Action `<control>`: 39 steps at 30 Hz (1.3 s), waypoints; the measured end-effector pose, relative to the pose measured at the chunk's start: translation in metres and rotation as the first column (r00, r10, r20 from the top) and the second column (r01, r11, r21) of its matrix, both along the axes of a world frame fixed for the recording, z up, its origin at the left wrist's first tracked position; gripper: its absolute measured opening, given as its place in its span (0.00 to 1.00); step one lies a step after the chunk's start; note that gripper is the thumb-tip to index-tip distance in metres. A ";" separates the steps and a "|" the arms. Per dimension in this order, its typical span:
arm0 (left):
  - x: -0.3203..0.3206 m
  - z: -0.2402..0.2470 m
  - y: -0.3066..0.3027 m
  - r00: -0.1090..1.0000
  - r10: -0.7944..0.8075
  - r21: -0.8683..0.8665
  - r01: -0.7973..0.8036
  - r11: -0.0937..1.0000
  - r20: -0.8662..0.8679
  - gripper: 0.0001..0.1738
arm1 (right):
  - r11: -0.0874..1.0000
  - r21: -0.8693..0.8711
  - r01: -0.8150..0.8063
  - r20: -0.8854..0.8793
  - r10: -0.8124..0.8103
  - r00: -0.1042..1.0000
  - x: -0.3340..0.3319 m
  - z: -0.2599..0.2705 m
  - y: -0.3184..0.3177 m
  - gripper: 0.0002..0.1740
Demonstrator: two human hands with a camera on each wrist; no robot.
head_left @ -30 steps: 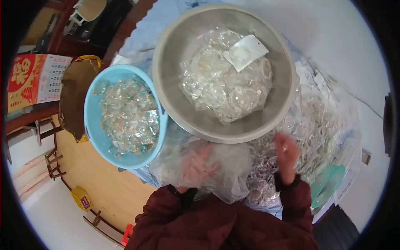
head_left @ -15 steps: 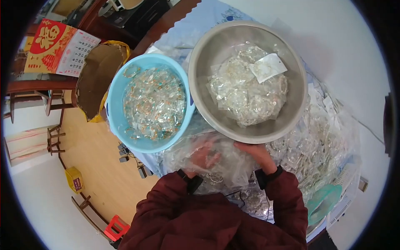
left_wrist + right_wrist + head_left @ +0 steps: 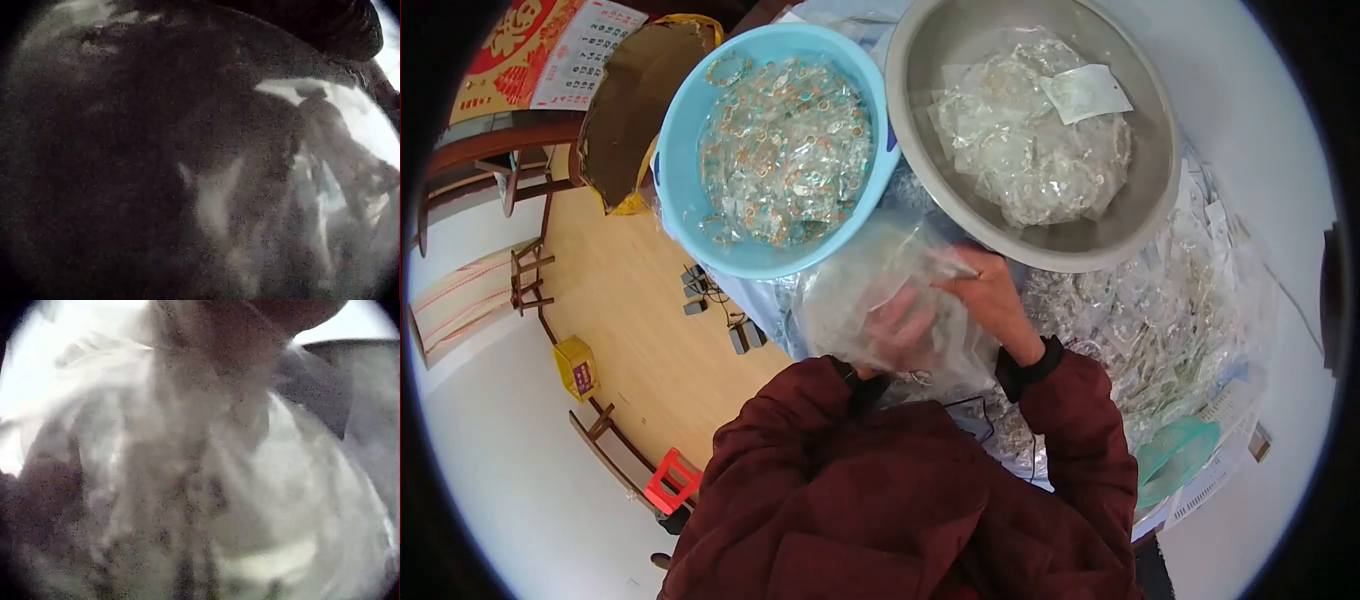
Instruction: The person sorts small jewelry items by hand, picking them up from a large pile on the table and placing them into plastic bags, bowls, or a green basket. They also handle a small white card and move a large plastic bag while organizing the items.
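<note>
While the right hand (image 3: pixel 997 300), apart from the clear plastic bag (image 3: pixel 830 300) a second ago, is now pinching the bag's edge, both hands are working at it together. The left hand (image 3: pixel 900 325) is showing blurrily through the plastic, its grip too veiled to tell. The bag is lying between the person's maroon jacket (image 3: pixel 880 480) and the blue tub (image 3: pixel 755 272) and metal basin (image 3: pixel 1080 258).

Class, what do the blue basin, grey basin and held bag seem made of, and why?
Blue basin: probably smooth plastic, from its even colour and rounded rim. Grey basin: perhaps satin metal, given its soft sheen; plastic is possible. Held bag: likely thin, glossy plastic film; translucent, with wrinkles and bright highlights.
</note>
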State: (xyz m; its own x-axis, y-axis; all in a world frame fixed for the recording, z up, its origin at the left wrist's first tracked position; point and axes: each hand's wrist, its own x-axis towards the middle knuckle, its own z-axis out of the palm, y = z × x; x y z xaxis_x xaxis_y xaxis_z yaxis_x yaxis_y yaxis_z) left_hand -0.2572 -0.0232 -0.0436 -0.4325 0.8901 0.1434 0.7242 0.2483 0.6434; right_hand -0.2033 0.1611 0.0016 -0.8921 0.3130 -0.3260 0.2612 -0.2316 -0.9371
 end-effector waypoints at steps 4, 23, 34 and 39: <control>0.000 0.016 0.000 0.898 0.063 -0.122 -0.011 0.993 0.436 0.26 | 0.838 0.511 -0.193 -0.271 0.370 0.889 -0.010 0.029 0.009 0.17; 0.039 -0.049 0.011 -0.095 0.109 -0.122 -0.132 0.984 0.989 0.16 | 0.404 0.895 -0.191 -0.137 0.654 0.744 0.009 0.043 -0.005 0.14; 0.079 -0.113 0.088 -0.026 -0.192 0.169 -0.370 0.914 0.981 0.18 | 0.112 0.993 0.035 -0.087 0.509 0.856 -0.023 0.041 0.001 0.17; 0.043 -0.033 0.062 0.610 -0.202 0.366 -0.155 0.918 0.766 0.19 | 0.385 0.922 -0.040 -0.231 0.630 0.741 0.024 0.099 -0.047 0.13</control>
